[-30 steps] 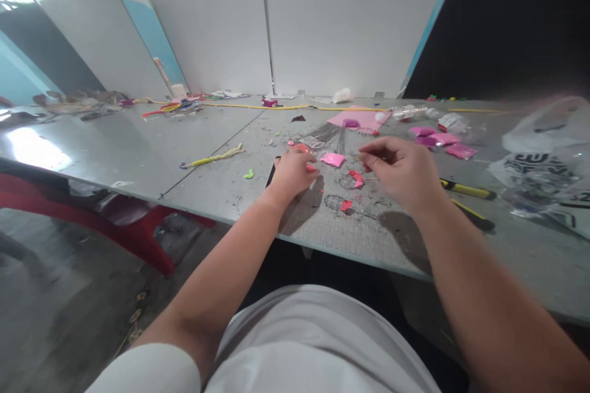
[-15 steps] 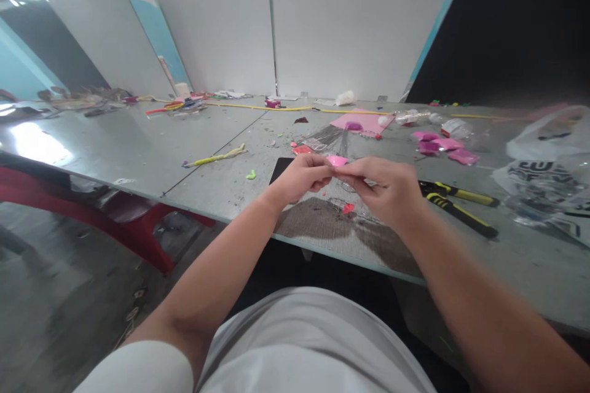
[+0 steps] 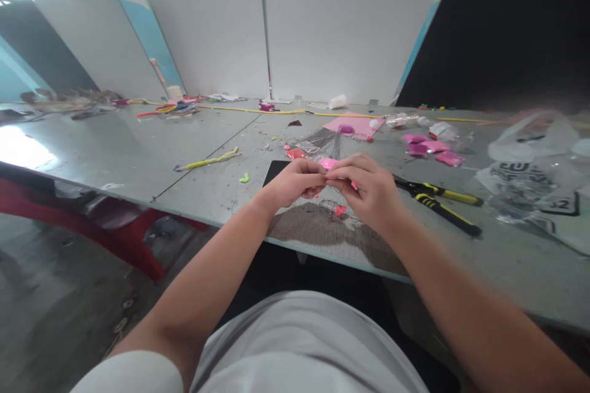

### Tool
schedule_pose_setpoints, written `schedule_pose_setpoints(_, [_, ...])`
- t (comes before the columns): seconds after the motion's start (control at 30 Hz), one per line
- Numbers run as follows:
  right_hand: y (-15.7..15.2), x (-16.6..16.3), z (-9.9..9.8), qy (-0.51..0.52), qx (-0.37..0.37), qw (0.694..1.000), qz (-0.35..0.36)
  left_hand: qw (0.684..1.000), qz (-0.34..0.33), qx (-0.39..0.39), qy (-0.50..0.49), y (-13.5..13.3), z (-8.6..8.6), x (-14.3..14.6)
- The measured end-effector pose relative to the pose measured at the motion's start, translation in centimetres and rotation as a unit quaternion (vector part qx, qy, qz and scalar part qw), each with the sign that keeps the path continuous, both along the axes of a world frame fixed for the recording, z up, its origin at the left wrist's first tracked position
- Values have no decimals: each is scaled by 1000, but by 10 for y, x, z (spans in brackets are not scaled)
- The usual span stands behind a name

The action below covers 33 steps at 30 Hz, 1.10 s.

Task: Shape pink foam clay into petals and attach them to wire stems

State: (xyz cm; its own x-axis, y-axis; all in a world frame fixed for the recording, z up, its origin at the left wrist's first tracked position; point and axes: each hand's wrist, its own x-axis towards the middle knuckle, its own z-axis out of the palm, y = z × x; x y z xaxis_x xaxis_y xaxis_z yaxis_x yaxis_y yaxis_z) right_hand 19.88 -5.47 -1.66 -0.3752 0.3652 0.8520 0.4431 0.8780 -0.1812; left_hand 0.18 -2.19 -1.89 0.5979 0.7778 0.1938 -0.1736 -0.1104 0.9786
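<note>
Over the near part of the table (image 3: 225, 190), my left hand (image 3: 295, 183) and my right hand (image 3: 369, 190) meet at their fingertips. Both are closed in a pinch; whatever lies between the fingers is too small or hidden to make out. A bright pink piece (image 3: 327, 163) shows just behind the fingertips, partly covered by them. Just beyond my left hand lies a red packet (image 3: 295, 153). Clear plastic with a red scrap (image 3: 340, 210) rests below the hands. A dark flat object (image 3: 275, 171) sticks out from behind my left hand.
Yellow-and-black-handled pliers (image 3: 449, 214) lie right of my right hand. Behind them are several pink packets (image 3: 433, 146) and a white plastic bag (image 3: 525, 163). A pink sheet (image 3: 357, 123) lies farther back. Yellow-green twisted strands (image 3: 209, 161) and a green scrap (image 3: 244, 178) are on the left.
The view has shifted slightly, so the table things appear farther left. My right hand's fingers have moved and now bend more over the fingertips of my left hand, which still pinches.
</note>
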Motion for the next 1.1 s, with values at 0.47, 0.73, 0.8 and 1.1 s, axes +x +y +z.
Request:
schedule_pose_setpoints(0.47, [-6,5,9,10,-127,991,29,999,-13,17,30,-2,2,-3])
schedule_pose_setpoints(0.73, [6,15,12,34,-379,925,26,970,49,182,155,-5,1,-1])
schedule_pose_setpoints(0.8, [11,16,10,67,-456,886,51,958,68,225,163,-5,-1,0])
schedule_pose_setpoints(1.1, [10,8,8,220,-536,796,176,989,73,127,15,-8,2,0])
